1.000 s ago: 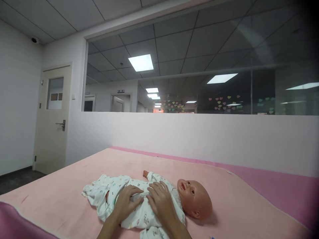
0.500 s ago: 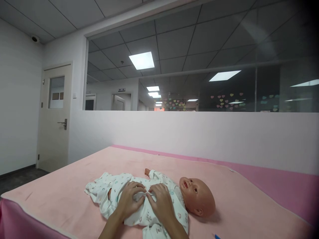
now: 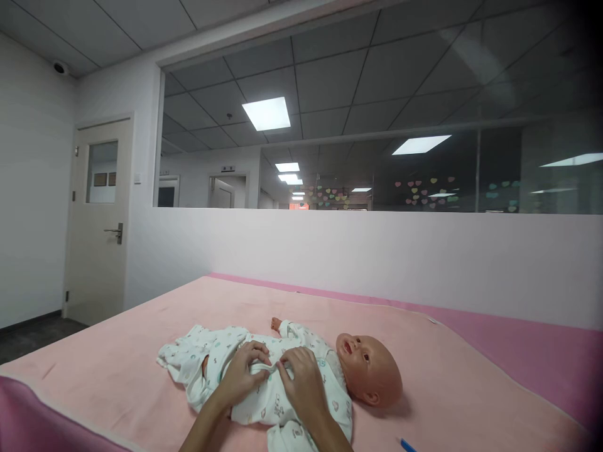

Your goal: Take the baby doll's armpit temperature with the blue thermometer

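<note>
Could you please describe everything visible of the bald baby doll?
The bald plastic-looking baby doll in white printed cloth clothes lies face up on a pale pink cloth cover. Its head is at picture right, eyes and mouth open; one small hand shows beyond its sleeve. The person's bare left hand and bare right hand touch the clothes.

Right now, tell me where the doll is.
In the head view, the doll lies at bottom centre on the pale pink sheet, head toward the right, torso under the left hand and right hand.
</note>
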Demonstrator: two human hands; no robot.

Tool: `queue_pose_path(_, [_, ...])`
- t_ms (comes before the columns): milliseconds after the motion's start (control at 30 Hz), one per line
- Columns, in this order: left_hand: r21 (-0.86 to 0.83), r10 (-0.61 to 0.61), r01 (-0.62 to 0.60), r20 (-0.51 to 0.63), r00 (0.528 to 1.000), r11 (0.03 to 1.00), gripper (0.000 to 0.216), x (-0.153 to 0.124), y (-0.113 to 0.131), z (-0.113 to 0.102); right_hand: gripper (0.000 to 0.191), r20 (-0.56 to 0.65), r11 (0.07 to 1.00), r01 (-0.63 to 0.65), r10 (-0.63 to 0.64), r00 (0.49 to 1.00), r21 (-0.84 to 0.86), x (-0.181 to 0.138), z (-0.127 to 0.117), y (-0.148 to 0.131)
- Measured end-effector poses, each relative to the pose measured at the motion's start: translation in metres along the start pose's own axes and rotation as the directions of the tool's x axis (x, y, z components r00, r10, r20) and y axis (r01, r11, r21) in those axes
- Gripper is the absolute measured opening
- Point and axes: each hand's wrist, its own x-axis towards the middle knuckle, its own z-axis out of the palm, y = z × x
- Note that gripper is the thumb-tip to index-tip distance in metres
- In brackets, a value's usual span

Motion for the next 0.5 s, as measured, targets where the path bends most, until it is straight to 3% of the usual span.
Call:
queue_pose_path(133, [-0.023, -0.021, 0.021, 0.033, 0.999, 1.0, 0.012, 0.0019, -0.0019, -0.0002, 0.011, -0.014, 1.0, 0.004, -0.005, 1.0, -0.011, -0.0008, 0.0001, -0.0005])
queue_pose_path(367, [0.1, -0.018, 0.011, 0.077, 0.997, 0.995, 0.015, 0.0022, 0.0014, -0.0018, 0.013, -0.041, 1.0, 0.025, -0.025, 0.999, -0.019, -0.0011, 0.0025, -0.0001])
queue_pose_path(500, [-0.007, 0.021, -0.02, 0.058, 0.998, 1.0, 0.017, 0.0009, 0.0006, -0.0036, 0.012, -0.03, 1.0, -0.012, 0.011, 0.999, -0.02, -0.0005, 0.0014, -0.0009])
